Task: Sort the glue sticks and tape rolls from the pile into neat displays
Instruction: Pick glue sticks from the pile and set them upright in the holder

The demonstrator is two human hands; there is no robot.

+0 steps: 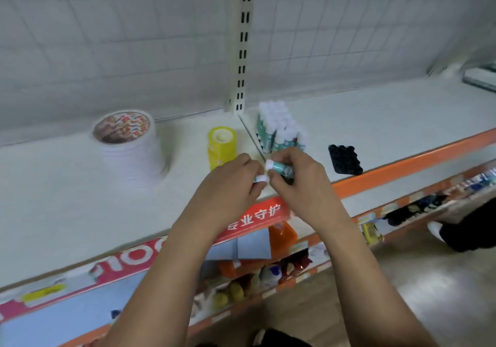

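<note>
My right hand (298,177) grips a teal glue stick (279,167) with a white cap, lying sideways just above the shelf's front edge. My left hand (230,183) holds another glue stick, of which only the white cap (73,179) shows between the fingers. Both hands meet near the middle of the white shelf (80,199). Behind them, a block of upright glue sticks (279,129) with white caps stands in rows. A yellow stack of tape rolls (222,146) stands left of it, and a tall white stack of tape rolls (128,145) further left.
A black tray (345,158) lies on the shelf right of my hands. A slotted upright post (241,51) rises at the back against a wire grid wall. Lower shelves hold mixed goods (268,271). A person's shoe (434,228) shows at the far right on the floor.
</note>
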